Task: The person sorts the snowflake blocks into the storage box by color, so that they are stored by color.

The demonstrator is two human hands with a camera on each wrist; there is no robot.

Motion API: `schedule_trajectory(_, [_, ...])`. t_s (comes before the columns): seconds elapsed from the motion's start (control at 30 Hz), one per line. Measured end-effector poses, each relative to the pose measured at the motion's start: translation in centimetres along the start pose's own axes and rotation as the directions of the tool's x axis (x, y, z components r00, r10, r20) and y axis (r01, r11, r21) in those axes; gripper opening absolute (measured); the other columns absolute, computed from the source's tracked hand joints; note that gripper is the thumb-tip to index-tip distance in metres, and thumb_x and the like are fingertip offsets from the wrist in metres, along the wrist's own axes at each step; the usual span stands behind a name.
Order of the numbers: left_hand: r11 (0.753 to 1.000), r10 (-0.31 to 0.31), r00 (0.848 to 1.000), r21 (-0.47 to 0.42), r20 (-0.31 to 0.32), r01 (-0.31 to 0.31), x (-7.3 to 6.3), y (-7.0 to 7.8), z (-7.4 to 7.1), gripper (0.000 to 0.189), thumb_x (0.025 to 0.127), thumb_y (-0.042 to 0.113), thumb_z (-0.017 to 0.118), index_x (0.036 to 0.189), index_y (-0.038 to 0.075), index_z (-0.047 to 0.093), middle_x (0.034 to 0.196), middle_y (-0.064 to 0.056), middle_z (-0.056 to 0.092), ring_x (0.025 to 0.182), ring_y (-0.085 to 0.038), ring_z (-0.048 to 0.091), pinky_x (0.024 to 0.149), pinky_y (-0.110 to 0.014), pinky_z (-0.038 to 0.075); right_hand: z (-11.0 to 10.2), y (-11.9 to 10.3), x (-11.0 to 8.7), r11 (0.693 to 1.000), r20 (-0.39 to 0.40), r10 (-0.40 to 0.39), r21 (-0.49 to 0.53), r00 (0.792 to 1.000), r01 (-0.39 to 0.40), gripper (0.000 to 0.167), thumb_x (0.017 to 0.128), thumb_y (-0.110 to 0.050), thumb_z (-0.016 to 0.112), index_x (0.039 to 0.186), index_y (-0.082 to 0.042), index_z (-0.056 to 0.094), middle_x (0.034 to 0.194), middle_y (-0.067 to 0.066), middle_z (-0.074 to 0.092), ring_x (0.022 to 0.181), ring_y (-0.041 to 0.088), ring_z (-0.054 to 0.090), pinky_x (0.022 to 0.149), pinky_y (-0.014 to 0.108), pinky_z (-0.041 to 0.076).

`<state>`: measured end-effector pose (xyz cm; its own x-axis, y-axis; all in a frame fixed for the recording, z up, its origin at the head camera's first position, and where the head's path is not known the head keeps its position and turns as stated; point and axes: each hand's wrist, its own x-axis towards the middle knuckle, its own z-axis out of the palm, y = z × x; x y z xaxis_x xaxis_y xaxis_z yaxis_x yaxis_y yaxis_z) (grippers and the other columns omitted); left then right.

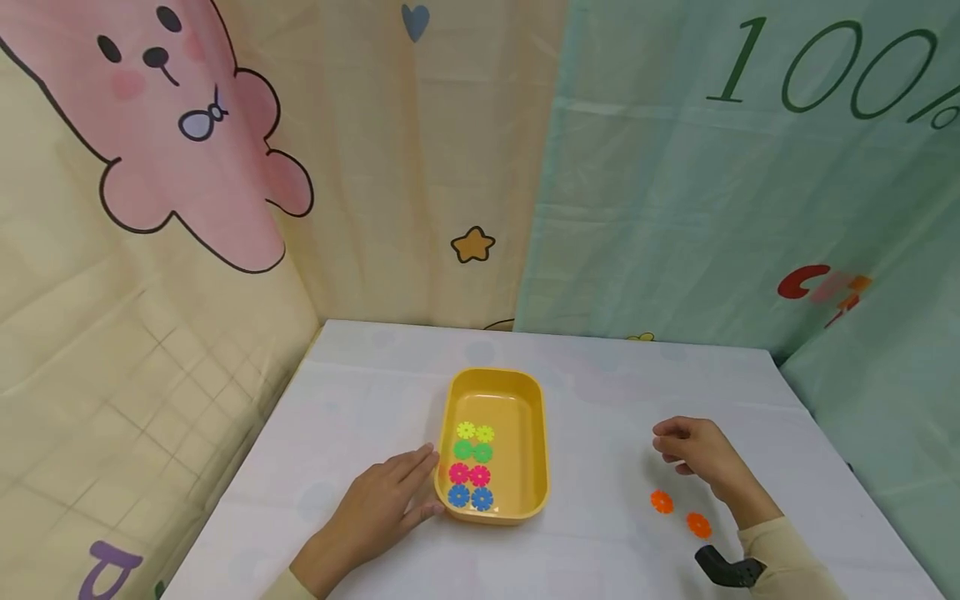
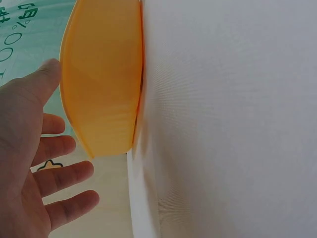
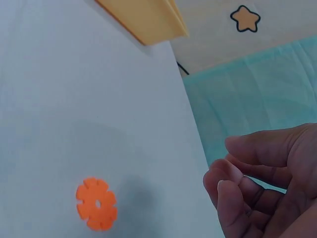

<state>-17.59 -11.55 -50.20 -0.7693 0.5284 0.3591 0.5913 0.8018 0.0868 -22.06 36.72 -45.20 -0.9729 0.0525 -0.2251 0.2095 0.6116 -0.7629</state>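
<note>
At the near left wall of a yellow tray (image 1: 525,467), my left hand (image 1: 386,500) has its fingers fairly straight and spread, with fingertips right at the rim. The left wrist view shows the thumb (image 2: 48,74) at the tray's edge. Inside the tray, along its left side, notched plastic discs lie in pairs: yellow (image 1: 466,430), green (image 1: 462,450), pink (image 1: 459,473) and blue (image 1: 458,496). My right hand (image 1: 697,450) hovers over the table to the right, fingers loosely curled, nothing visible between them. Below it lie two orange discs, one nearer the fingers (image 1: 662,501), another nearer the wrist (image 1: 699,525).
A white cloth covers the table (image 1: 600,400). A black curved piece (image 1: 727,568) sits at the right wrist by the sleeve. Printed curtains (image 1: 420,167) hang behind the table and at both sides.
</note>
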Motion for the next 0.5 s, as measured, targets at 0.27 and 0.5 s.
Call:
schedule_trajectory(0.27, [1.000,0.005,1.000,-0.005,0.000,-0.005,0.0,0.0,0.0,0.070,0.095,0.060,0.061,0.146,0.012,0.057,0.148,-0.004,0.058,0.124,-0.023,0.062,0.090,-0.043,0.057,-0.6,2.7,-0.7,0.991,0.016,0.115,-0.066,0.993,-0.114,0.040,0.097,-0.021,0.065,0.126,0.006,0.061,0.107,0.012,0.070,0.092,0.023,0.061,0.072,0.035,0.057])
schedule_trajectory(0.5, [1.000,0.008,1.000,-0.012,-0.002,-0.008,0.1,0.1,0.1,0.070,0.095,0.061,0.060,0.145,0.011,0.058,0.147,-0.003,0.059,0.124,-0.022,0.062,0.091,-0.042,0.057,0.4,4.0,-1.2,0.985,0.030,0.131,-0.118,0.991,-0.127,0.038,0.089,-0.016,0.074,0.120,0.003,0.065,0.102,0.011,0.065,0.080,0.021,0.056,0.066,0.033,0.052])
